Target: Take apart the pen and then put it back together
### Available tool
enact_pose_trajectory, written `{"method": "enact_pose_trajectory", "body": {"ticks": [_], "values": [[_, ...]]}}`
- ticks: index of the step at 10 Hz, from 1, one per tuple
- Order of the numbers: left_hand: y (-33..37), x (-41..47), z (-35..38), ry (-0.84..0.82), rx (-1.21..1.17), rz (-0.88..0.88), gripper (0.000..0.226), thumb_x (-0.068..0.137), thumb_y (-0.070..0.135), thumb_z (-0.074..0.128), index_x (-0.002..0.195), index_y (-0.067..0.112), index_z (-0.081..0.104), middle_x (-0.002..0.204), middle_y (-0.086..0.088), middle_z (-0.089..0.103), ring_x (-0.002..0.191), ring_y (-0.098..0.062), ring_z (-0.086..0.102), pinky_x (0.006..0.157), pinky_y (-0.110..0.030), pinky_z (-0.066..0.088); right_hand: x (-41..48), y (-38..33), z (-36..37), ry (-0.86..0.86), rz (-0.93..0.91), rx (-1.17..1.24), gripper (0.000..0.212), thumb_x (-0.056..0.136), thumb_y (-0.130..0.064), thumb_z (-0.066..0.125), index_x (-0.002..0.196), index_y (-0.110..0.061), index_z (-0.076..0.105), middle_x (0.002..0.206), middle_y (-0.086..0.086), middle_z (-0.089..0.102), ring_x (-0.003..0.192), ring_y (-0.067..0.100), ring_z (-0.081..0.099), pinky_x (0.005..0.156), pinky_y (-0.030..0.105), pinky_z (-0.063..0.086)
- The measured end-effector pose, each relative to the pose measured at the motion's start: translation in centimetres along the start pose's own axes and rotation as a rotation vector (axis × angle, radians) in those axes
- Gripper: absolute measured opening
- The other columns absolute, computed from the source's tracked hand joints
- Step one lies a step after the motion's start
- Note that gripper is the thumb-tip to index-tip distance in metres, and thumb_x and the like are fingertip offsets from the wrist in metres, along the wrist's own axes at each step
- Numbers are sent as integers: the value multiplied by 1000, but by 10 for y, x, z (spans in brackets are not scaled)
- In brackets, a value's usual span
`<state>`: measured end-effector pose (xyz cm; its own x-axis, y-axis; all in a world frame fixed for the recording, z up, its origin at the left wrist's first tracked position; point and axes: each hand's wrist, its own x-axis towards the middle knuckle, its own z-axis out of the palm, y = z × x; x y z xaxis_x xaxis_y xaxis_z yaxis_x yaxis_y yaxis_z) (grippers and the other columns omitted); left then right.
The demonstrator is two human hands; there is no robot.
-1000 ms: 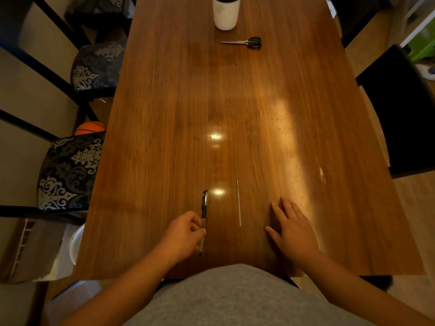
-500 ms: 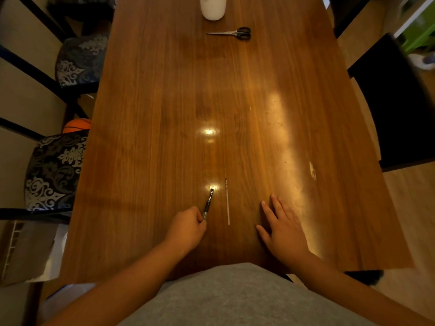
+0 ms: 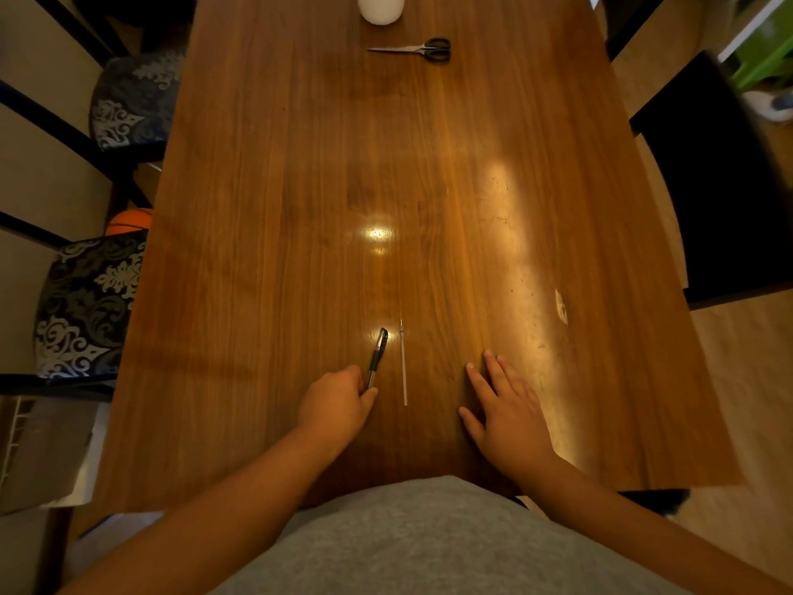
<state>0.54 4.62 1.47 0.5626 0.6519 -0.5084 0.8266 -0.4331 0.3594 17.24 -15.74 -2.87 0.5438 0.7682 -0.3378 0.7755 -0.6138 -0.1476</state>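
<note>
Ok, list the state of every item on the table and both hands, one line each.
pen body: gripped at its near end by the left hand, clip end pointing away, refill out
refill: lying loose on the table, beside the pen body, untouched
left hand: closed on the pen body
right hand: flat on the table, empty
scissors: closed, lying at the far end
white cup: upright, top out of frame

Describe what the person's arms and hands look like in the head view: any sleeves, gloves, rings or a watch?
Both arms are bare from the bottom of the frame to the wrist, with no sleeves in view. The left hand and right hand wear no gloves, and no rings, watch or bracelet show. The only clothing visible is a grey top over the torso.
</note>
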Motion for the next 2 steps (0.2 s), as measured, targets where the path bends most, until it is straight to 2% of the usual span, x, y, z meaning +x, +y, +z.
{"method": "enact_pose_trajectory", "body": {"ticks": [2], "values": [[-16, -15, 3, -34, -134, -76, 25, 89, 46, 57, 80, 23, 57, 70, 0, 66, 64, -18, 64, 62, -41, 59, 3, -4, -10, -47, 3, 32, 69, 88, -61, 36, 149, -32, 24, 161, 3, 18, 147, 24, 17, 115, 43, 22]]}}
